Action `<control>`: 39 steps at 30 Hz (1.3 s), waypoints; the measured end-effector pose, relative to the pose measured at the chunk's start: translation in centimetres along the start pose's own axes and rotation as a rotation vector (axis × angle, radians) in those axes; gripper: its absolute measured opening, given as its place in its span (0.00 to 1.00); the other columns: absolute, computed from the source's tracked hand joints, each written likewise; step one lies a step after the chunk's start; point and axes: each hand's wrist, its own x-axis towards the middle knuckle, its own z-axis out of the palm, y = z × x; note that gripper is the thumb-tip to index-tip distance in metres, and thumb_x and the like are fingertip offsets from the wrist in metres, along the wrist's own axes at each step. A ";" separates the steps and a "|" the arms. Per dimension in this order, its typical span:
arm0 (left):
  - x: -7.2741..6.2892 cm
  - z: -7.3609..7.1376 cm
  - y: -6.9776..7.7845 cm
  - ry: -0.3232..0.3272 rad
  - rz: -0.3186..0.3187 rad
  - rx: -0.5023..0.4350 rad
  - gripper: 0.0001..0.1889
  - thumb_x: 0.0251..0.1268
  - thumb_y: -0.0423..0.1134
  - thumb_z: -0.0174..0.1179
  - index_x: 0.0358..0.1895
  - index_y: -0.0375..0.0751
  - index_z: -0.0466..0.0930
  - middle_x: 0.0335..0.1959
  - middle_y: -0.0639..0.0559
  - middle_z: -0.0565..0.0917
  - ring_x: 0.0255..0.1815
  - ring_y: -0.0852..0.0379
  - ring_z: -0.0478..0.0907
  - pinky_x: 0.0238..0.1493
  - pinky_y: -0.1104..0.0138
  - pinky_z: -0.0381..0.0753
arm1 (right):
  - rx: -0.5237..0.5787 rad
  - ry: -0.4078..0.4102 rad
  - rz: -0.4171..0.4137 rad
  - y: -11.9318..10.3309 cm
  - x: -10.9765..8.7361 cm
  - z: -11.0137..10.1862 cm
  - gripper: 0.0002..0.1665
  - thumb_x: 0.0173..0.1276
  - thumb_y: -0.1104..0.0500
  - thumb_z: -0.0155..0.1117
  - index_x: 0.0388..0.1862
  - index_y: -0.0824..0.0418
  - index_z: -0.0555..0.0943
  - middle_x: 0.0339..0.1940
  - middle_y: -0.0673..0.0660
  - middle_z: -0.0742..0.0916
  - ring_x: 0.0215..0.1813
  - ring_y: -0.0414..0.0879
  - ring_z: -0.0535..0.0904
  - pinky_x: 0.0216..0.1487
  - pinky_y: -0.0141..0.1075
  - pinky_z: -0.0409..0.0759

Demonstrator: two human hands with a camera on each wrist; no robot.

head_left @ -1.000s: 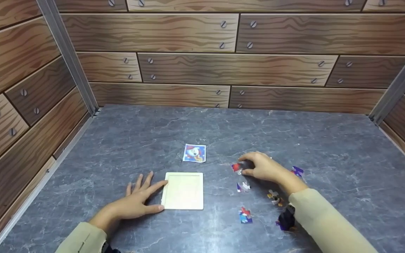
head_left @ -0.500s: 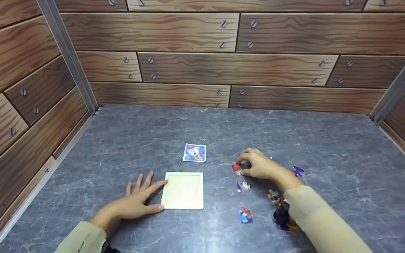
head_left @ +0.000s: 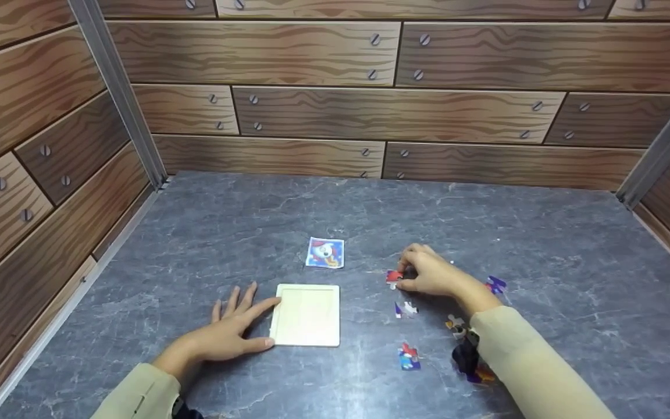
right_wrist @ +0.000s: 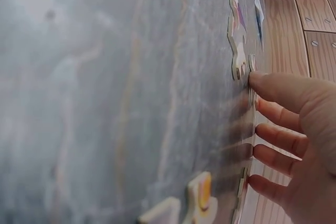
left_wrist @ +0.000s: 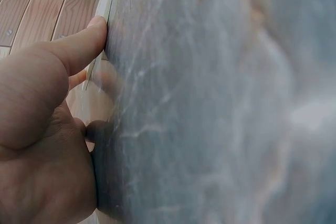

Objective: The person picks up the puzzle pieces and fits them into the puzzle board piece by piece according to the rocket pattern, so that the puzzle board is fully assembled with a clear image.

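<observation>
A pale square puzzle tray (head_left: 306, 317) lies flat on the grey marbled table. My left hand (head_left: 227, 331) spreads its fingers beside it, index fingertip and thumb tip touching the tray's left edge. In the left wrist view the thumb (left_wrist: 86, 45) rests along that edge. To the right of the tray, my right hand (head_left: 437, 276) pinches a red-and-white jigsaw piece (head_left: 393, 277) between thumb and fingers, low at the tabletop. The right wrist view shows the thumb (right_wrist: 278, 87) at the piece's edge; the fingers hide part of it.
A small printed picture card (head_left: 325, 253) lies beyond the tray. Loose jigsaw pieces surround the right arm: a white-and-purple one (head_left: 406, 309), a red-and-blue one (head_left: 409, 356), a white-and-yellow one (head_left: 455, 326) and a purple one (head_left: 496, 284). Wood-patterned walls (head_left: 312, 113) enclose the table.
My right hand has shifted slightly left, its fingers and thumb closing in on the red-and-white jigsaw piece. The left hand stays at the tray. The head view has swung slightly.
</observation>
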 end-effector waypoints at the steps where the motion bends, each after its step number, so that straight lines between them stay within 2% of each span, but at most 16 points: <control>1: 0.0 0.0 0.0 0.000 0.001 0.001 0.38 0.61 0.59 0.56 0.73 0.61 0.51 0.74 0.38 0.31 0.70 0.37 0.18 0.58 0.38 0.16 | 0.002 0.009 -0.012 0.1 0.0 0.0 0.12 0.54 0.56 0.70 0.30 0.61 0.78 0.40 0.55 0.77 0.47 0.53 0.69 0.50 0.48 0.68; 7: 0.2 0.0 -0.1 -0.004 -0.003 -0.002 0.38 0.60 0.59 0.56 0.73 0.62 0.51 0.74 0.39 0.31 0.70 0.38 0.18 0.58 0.39 0.15 | 0.054 0.060 -0.038 0.2 0.0 0.1 0.12 0.54 0.57 0.70 0.32 0.61 0.79 0.34 0.52 0.78 0.40 0.48 0.72 0.46 0.45 0.71; 15: 0.3 0.1 -0.1 -0.006 -0.006 -0.002 0.38 0.60 0.59 0.56 0.73 0.62 0.51 0.74 0.39 0.31 0.70 0.38 0.18 0.58 0.39 0.15 | 0.168 0.040 -0.011 -0.6 -0.2 -0.1 0.14 0.58 0.57 0.69 0.38 0.62 0.77 0.37 0.53 0.82 0.43 0.49 0.78 0.48 0.44 0.76; 24: 0.2 0.0 0.0 -0.008 -0.010 -0.008 0.38 0.61 0.59 0.56 0.73 0.63 0.51 0.74 0.40 0.30 0.70 0.38 0.18 0.58 0.39 0.15 | 0.221 0.067 -0.096 -2.1 -0.3 0.3 0.14 0.59 0.58 0.68 0.40 0.61 0.77 0.37 0.53 0.83 0.42 0.48 0.79 0.44 0.42 0.78; 39: 0.0 0.0 0.1 -0.009 -0.025 0.001 0.38 0.61 0.60 0.55 0.73 0.62 0.51 0.74 0.40 0.31 0.70 0.38 0.18 0.59 0.39 0.16 | 0.314 0.054 -0.163 -4.9 0.3 1.4 0.12 0.60 0.59 0.67 0.40 0.61 0.77 0.35 0.52 0.82 0.40 0.48 0.78 0.43 0.42 0.79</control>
